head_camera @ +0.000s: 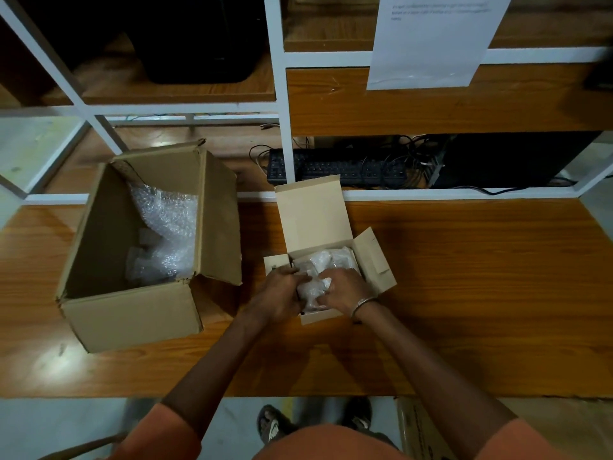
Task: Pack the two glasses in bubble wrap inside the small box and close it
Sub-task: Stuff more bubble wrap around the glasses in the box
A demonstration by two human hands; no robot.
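Note:
The small cardboard box (pixel 311 220) stands open on the wooden table, its lid flap raised toward the back and a side flap spread to the right. Inside it lie bubble-wrapped bundles (pixel 323 262). My left hand (pixel 282 293) and my right hand (pixel 343 288) both grip a wrapped bundle (pixel 310 290) at the near end of the box. The glass inside the wrap is hidden. The box's near wall shows just below my hands.
A large open cardboard box (pixel 132 310) with loose bubble wrap (pixel 166 227) inside stands to the left. The wooden table (pixel 481 293) stretches right. Behind are white-framed shelves, a black keyboard (pixel 338 167), cables and a hanging paper sheet (pixel 431 38).

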